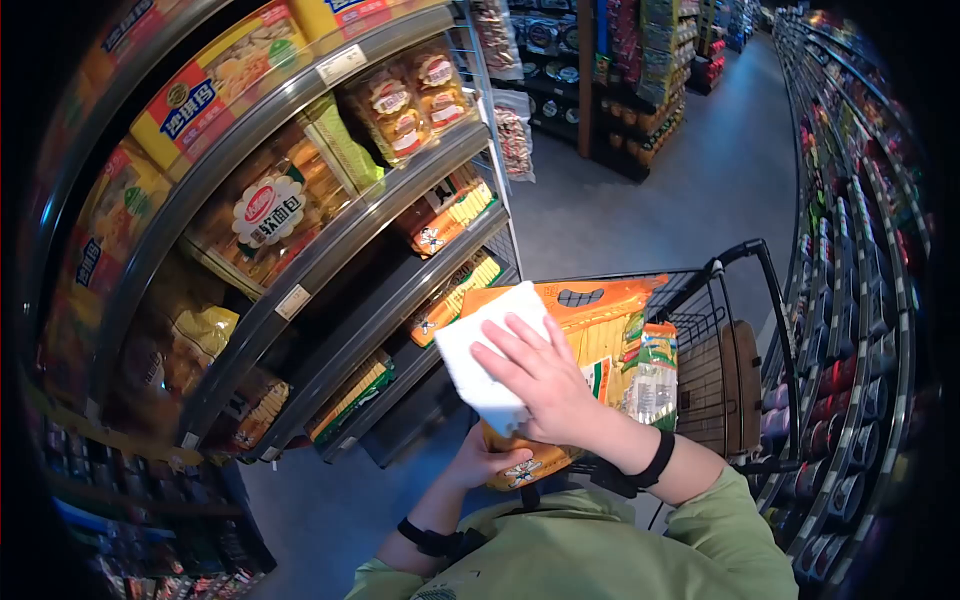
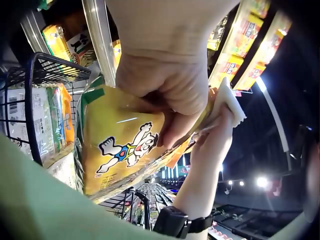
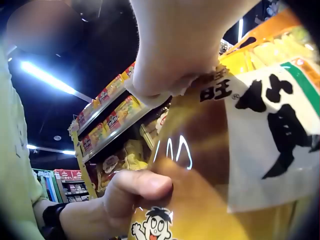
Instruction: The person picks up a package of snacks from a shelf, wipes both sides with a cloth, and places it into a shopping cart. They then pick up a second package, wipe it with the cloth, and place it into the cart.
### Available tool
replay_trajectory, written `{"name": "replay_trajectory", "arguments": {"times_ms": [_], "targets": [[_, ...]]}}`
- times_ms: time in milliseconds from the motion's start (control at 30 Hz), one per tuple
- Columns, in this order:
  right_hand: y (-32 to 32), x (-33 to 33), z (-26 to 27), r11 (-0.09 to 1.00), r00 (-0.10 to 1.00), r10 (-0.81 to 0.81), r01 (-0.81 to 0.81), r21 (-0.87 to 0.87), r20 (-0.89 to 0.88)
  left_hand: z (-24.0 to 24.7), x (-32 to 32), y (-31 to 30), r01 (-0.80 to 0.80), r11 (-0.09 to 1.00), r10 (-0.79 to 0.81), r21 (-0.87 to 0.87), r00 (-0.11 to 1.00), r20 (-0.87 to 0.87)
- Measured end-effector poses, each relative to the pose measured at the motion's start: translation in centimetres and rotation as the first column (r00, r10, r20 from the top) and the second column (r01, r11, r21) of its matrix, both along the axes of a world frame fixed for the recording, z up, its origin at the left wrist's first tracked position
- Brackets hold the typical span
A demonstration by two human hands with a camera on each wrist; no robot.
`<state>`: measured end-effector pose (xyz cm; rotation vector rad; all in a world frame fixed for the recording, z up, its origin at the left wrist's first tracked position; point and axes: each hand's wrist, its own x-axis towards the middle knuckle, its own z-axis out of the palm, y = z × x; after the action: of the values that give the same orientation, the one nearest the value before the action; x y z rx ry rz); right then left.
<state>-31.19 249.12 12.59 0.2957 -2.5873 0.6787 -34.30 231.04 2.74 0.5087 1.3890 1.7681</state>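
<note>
My left hand [image 1: 480, 460] grips a glossy orange-yellow snack bag [image 2: 125, 145] by its edge, the thumb lying across the front in the right wrist view. A cartoon figure and large black lettering on a white panel are printed on the bag. Over its upper part, my right hand [image 1: 540, 380] presses a white cloth [image 1: 490, 345] with fingers extended and a little spread. The cloth covers much of the bag in the head view. In the right wrist view, the white edge shows under the right hand at the bag's top; the right thumb is hidden.
A black wire shopping cart [image 1: 740, 290] stands in front of me, holding other snack bags [image 1: 650, 370] and an orange-topped pack [image 1: 610, 300]. At left, tiered shelves [image 1: 250, 290] carry packaged bread and boxes. A long stocked shelf [image 1: 850, 300] runs along the right.
</note>
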Motion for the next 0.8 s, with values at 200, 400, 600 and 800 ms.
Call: {"name": "replay_trajectory", "arguments": {"times_ms": [200, 400, 600, 800], "targets": [[2.1, 0.1, -0.3, 0.992, 0.991, -0.116, 0.119, 0.041, -0.06, -0.7, -1.5, -2.1, 0.015, 0.999, -0.018, 0.042, 0.997, 0.073], [7.5, 0.1, -4.5, 0.931, 0.911, -0.364, 0.361, -0.055, -0.195, 1.4, -4.7, -3.7, 0.107, 0.991, -0.115, 0.084, 0.989, 0.093], [0.9, -0.4, -5.6, 0.973, 0.989, -0.137, 0.125, 0.197, 0.05, 1.5, -7.2, -3.2, -0.082, 0.988, 0.055, 0.134, 0.98, 0.191], [-1.6, 1.7, -5.8, 0.928, 0.921, 0.304, -0.344, 0.142, 0.246, 1.8, -9.3, -3.4, -0.281, 0.949, 0.209, 0.14, 0.898, 0.386]]}}
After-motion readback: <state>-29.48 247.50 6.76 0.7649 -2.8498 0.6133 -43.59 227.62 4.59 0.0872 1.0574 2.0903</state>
